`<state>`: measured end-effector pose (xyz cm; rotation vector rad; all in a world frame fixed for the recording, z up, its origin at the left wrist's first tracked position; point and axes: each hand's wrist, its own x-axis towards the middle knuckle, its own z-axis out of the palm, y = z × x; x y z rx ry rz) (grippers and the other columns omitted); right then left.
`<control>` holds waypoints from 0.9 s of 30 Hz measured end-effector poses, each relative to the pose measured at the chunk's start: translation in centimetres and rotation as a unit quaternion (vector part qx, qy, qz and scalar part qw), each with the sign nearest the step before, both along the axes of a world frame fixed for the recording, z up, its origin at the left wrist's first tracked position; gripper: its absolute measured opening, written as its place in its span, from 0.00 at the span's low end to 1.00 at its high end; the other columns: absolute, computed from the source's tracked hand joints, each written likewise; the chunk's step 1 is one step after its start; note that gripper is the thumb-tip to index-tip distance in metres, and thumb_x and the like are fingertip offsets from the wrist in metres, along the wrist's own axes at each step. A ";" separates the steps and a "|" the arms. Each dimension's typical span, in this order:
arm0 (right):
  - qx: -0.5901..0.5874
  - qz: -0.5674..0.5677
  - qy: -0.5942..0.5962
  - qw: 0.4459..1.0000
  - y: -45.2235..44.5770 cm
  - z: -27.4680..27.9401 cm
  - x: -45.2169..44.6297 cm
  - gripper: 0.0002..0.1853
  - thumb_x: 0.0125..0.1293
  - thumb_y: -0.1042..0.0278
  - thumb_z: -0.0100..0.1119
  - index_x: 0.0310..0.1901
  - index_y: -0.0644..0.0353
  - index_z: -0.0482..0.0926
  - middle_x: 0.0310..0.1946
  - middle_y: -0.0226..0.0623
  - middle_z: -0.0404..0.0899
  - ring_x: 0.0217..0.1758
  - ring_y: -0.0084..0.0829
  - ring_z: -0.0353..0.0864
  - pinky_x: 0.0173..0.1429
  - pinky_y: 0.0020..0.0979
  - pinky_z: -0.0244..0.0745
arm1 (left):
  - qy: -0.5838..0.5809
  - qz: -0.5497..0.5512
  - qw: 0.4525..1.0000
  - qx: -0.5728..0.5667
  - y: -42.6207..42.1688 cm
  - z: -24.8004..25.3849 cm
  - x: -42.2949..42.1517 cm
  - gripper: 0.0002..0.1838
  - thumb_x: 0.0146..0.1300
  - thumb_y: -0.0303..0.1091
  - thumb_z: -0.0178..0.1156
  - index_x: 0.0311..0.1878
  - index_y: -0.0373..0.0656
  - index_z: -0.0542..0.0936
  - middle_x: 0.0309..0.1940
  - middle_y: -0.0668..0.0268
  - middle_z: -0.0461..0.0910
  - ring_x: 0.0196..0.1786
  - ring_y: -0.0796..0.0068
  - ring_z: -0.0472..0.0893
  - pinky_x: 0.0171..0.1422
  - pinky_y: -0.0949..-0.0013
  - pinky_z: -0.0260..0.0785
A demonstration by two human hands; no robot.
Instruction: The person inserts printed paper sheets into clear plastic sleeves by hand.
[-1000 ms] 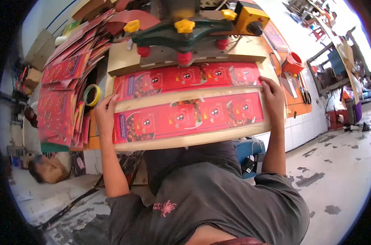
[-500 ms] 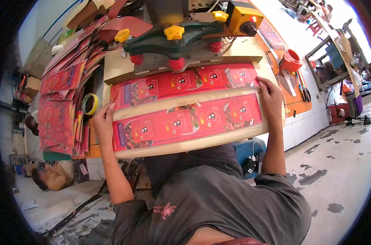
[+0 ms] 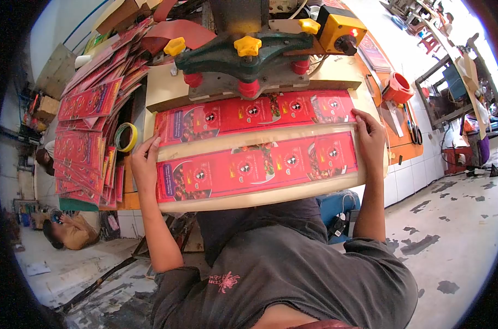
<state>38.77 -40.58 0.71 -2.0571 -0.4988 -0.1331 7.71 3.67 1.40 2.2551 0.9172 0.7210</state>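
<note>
Rear strip: a long, glossy red printed strip (image 3: pixel 227 116), lying flat and crosswise, its far edge just beside the press; at its left end is a blue-violet panel with pale lettering too small to read.
Front strip: a matching red printed band (image 3: pixel 260 165), roughly parallel to the first and nearer the person's dark shirt (image 3: pixel 292 263) — blue-violet panel again at left, a thin dark border line along the edges.
Printed pattern: round black-and-white emblems repeated along both lengths, with small yellow marks and pictures of food in bowls; white glints show on the sheen.
Cream board: a pale, smooth support (image 3: pixel 232 140) beneath both strips, bare between them and along its rounded front edge.
Left hand: the bare left hand (image 3: pixel 144 158) at the left end of the rear strip, thumb and forefinger bent and nearly together; whether they pinch it cannot be told.
Right hand: the bare right hand (image 3: pixel 371 131) at the opposite end, fingers curled, tips at the strip's corner; their grip cannot be told.
Press: a dark green metal clamp (image 3: pixel 273 51) with yellow star-shaped knobs (image 3: pixel 248 46), behind the strips.
Left side: a heaped stack of red printed sheets (image 3: pixel 79 151) and a yellow tape ring (image 3: pixel 134 136).
Right side: black-handled scissors (image 3: pixel 415 131) on the orange surface (image 3: pixel 410 152).
</note>
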 end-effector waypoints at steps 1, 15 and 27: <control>0.000 0.000 0.000 1.000 0.0 0.1 0.0 0.16 0.73 0.69 0.53 0.54 0.66 0.85 0.48 0.45 0.89 0.51 0.33 0.88 0.58 0.32 0.77 | 0.009 0.000 1.000 0.006 0.0 0.1 0.0 0.19 0.73 0.41 0.64 0.53 0.33 0.86 0.43 0.51 0.88 0.46 0.65 0.86 0.55 0.67 0.73; -0.008 -0.003 0.016 1.000 0.3 0.9 -0.6 0.15 0.75 0.70 0.53 0.55 0.67 0.84 0.49 0.46 0.89 0.53 0.32 0.87 0.59 0.32 0.77 | -0.011 -0.008 1.000 -0.002 0.0 -0.1 0.0 0.19 0.73 0.42 0.63 0.54 0.33 0.86 0.45 0.52 0.88 0.48 0.65 0.85 0.56 0.66 0.73; 0.034 0.015 0.061 0.997 -0.2 0.7 -0.3 0.15 0.76 0.71 0.53 0.56 0.67 0.84 0.50 0.41 0.88 0.48 0.27 0.85 0.55 0.28 0.77 | -0.004 -0.013 1.000 -0.016 -0.2 0.1 -0.2 0.21 0.74 0.44 0.62 0.57 0.34 0.85 0.48 0.52 0.88 0.51 0.66 0.85 0.59 0.66 0.73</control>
